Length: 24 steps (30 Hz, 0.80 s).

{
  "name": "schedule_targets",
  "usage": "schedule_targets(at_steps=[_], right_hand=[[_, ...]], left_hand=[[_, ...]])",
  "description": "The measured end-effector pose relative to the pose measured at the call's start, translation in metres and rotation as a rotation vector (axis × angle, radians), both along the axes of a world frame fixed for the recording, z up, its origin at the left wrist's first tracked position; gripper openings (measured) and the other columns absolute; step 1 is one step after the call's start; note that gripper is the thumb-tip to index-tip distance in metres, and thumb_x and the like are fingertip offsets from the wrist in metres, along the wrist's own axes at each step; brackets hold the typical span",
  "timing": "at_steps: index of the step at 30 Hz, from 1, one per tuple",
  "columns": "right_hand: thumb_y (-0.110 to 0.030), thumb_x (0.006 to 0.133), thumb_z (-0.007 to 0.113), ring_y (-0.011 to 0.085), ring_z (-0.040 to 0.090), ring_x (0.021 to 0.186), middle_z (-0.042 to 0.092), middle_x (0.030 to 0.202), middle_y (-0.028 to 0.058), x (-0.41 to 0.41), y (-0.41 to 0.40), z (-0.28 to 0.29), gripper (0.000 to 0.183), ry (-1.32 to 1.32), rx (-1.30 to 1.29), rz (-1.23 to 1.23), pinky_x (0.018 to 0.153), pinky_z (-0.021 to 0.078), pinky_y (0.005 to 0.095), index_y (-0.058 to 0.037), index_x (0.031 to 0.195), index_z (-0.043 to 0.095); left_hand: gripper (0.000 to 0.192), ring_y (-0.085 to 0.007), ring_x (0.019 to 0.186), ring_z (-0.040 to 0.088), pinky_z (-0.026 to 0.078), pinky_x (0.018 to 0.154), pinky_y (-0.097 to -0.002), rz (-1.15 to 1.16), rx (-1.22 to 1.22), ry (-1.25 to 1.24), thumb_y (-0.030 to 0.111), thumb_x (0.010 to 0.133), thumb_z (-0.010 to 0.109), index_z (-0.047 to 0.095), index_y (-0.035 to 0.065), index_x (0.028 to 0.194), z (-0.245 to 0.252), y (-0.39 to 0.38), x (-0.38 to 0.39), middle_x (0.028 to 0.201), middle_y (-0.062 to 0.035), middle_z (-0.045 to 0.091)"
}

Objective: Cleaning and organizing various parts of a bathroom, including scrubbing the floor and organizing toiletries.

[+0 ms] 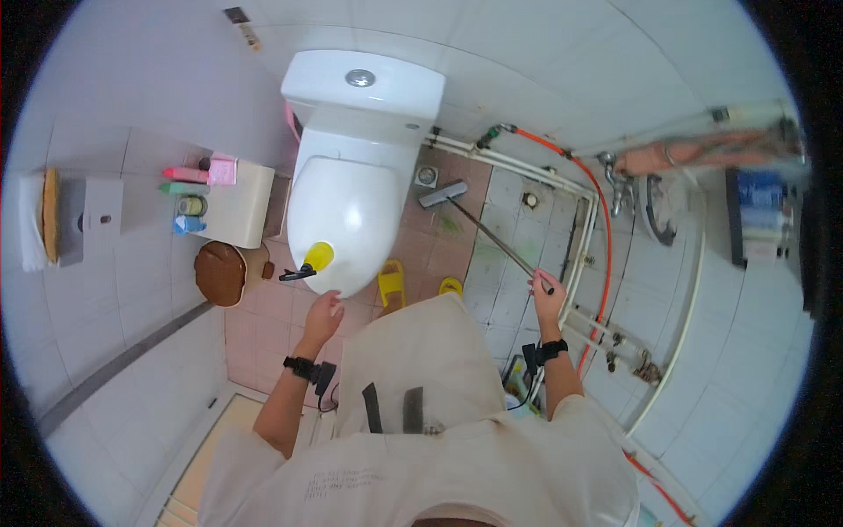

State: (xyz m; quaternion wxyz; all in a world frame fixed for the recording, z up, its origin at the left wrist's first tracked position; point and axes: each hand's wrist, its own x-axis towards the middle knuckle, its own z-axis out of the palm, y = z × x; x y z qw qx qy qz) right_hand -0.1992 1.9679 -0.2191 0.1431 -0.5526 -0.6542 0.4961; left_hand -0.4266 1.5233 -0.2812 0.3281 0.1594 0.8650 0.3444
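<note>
My right hand (547,294) is closed around the upper end of a long-handled floor brush (490,235). The brush's grey head (443,194) rests on the floor to the right of the white toilet, near a round floor drain (426,176). My left hand (324,317) is at the front edge of the closed toilet lid (349,211), fingers partly curled and apart, with nothing seen in it. Just beyond it on the lid is a yellow spray bottle (319,255) with a black trigger head. Green marks (451,226) show on the floor tiles near the brush.
Left of the toilet are a brown-lidded bin (220,273) and a cream cabinet (250,204) with small bottles. White pipes (520,168) and an orange hose (603,237) run along the right wall. Yellow slippers (391,283) are on my feet. A shelf (736,217) hangs at far right.
</note>
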Motion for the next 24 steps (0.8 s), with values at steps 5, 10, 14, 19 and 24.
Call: schedule_targets(at_steps=[5,10,14,19,24], right_hand=[[-0.007,0.084,0.066,0.0221,0.067,0.087,0.069,0.098,0.0160,0.084,-0.032,-0.028,0.020,0.010,0.175,0.181,0.075,0.0532,0.0313,0.0018,0.102,0.069],[-0.007,0.085,0.063,0.0320,0.067,0.090,0.067,0.103,0.0208,0.135,-0.081,-0.026,0.020,-0.057,0.154,0.222,0.079,0.0527,0.0343,0.0024,0.102,0.068],[-0.006,0.088,0.053,0.0375,0.064,0.081,0.065,0.096,0.0235,0.177,-0.116,-0.047,0.039,-0.328,-0.001,0.343,0.072,0.0518,0.0430,-0.0027,0.126,0.054],[-0.012,0.093,0.044,0.0438,0.061,0.077,0.063,0.082,0.0241,0.187,-0.131,-0.090,0.050,-0.327,0.009,0.394,0.068,0.0481,0.0505,-0.0122,0.142,0.038],[-0.014,0.094,0.043,0.0449,0.060,0.078,0.062,0.088,0.0257,0.240,-0.142,-0.098,0.049,-0.407,-0.284,0.335,0.069,0.0478,0.0511,-0.0147,0.143,0.037]], left_hand=[[0.039,-0.0304,0.090,0.063,0.051,0.079,-0.0375,-0.376,0.154,0.194,0.010,0.082,0.066,0.055,0.0040,0.118,0.024,0.097,0.013,0.095,-0.0162,0.064],[0.033,-0.0377,0.096,0.059,0.049,0.080,-0.0431,-0.768,-0.080,-0.019,0.016,0.082,0.063,0.056,0.0031,0.111,0.010,0.185,0.063,0.102,-0.0193,0.062],[0.034,-0.0376,0.096,0.059,0.049,0.081,-0.0439,-0.984,-0.122,-0.009,0.017,0.081,0.063,0.055,0.0031,0.111,-0.081,0.210,0.129,0.106,-0.0192,0.060],[0.045,-0.0376,0.090,0.062,0.050,0.076,-0.0457,-1.135,-0.135,0.079,0.011,0.080,0.058,0.049,0.0018,0.122,-0.045,0.267,0.207,0.106,-0.0206,0.061],[0.049,-0.0352,0.095,0.062,0.050,0.075,-0.0478,-1.324,-0.219,0.276,0.009,0.079,0.057,0.046,0.0018,0.126,-0.028,0.285,0.254,0.118,-0.0211,0.055]])
